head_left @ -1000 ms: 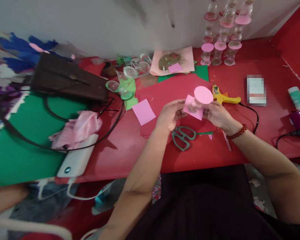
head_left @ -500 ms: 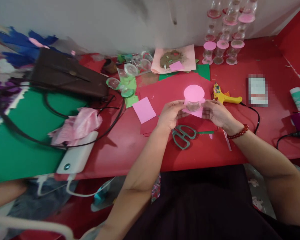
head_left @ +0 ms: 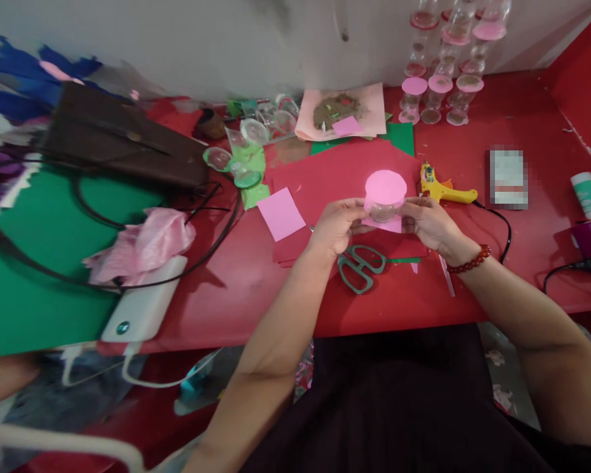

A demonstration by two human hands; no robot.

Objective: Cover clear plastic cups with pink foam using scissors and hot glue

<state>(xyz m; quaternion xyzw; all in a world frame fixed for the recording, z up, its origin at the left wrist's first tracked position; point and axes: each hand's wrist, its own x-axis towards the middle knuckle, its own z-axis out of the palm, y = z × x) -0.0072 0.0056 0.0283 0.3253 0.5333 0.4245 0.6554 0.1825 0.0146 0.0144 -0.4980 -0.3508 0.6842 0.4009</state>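
Between my hands, a small clear plastic hourglass [head_left: 383,211] stands upright with a round pink disc [head_left: 385,188] on its top. Under its base lies a pink paper square [head_left: 394,226]. My left hand [head_left: 342,222] pinches the square's left edge, fingertips close to the clear body. On the other side my right hand [head_left: 429,225] pinches the right edge; a red bead bracelet circles that wrist. Grey-handled scissors [head_left: 358,269] lie just below the hands, blades partly hidden by the left one. Another pink paper square [head_left: 282,214] rests to the left.
Red sheets [head_left: 320,171] lie beneath the hands. A yellow glue gun [head_left: 446,188] with a cord is at the right. Stacked hourglasses [head_left: 431,98] stand at the back. A sand-covered paper [head_left: 335,112], clear plastic pieces [head_left: 256,131], a brown bag [head_left: 128,138] and a white power bank [head_left: 145,305] surround the work.
The hourglass with its pink disc sits slightly lower and further right, covering more of the paper square. The whole view has shifted a little; both hands keep their hold.
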